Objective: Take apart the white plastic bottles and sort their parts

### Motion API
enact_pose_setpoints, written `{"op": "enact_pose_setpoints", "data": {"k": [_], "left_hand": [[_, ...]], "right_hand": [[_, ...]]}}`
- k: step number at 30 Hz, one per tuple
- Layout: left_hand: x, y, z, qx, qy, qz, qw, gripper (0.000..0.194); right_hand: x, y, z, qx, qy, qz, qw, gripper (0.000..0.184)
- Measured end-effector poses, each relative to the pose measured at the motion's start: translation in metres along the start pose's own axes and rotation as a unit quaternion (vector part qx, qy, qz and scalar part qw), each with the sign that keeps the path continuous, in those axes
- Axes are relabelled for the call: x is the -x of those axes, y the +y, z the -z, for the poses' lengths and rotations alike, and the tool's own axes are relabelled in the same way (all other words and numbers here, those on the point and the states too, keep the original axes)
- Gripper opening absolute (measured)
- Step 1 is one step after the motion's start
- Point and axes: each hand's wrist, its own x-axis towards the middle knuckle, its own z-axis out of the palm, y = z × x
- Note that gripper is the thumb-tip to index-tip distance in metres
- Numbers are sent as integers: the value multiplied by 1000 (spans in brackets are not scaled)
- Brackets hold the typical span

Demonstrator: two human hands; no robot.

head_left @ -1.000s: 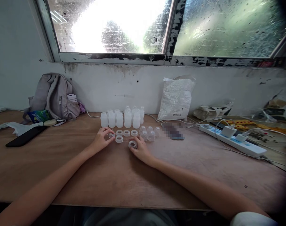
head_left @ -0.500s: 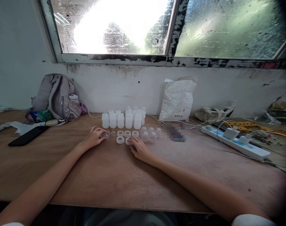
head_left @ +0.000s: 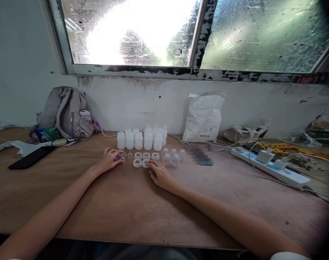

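Left hand half-curled over clear pieces, can't tell if gripping; right hand loosely open, merely touching 1 of 5 rings.

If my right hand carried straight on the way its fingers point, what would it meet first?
Your right hand would first meet the translucent white plastic ring directly before it, perhaps already touching; depth is hard to judge.

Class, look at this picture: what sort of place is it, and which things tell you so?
Probably a simple indoor workroom: a wooden table holds grouped frosted bottles and translucent rings, with a power strip bearing plugged-in chargers on the right.
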Motion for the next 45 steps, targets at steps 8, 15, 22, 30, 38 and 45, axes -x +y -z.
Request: {"op": "enact_pose_setpoints", "data": {"k": [8, 15, 22, 30, 38, 45], "left_hand": [[-2, -7, 9, 27, 124, 4, 992, 30], [0, -2, 8, -42, 68, -53, 995, 37], [-1, 33, 4, -73, 162, -48, 983, 33], [1, 69, -1, -20, 91, -174, 980, 29], [0, 66, -2, 1, 101, -147, 984, 26], [-1, 67, -2, 6, 97, -148, 984, 24]], "right_hand": [[1, -1, 1, 23, -2, -30, 999, 35], [1, 0, 1, 16, 2, -21, 1000, 35], [4, -3, 2, 26, 15, -22, 999, 36], [-65, 12, 47, 95, 125, -69, 985, 30], [-220, 62, 81, 135, 2, -278, 951, 23], [-241, 88, 59, 135, -55, -329, 933, 30]]}}
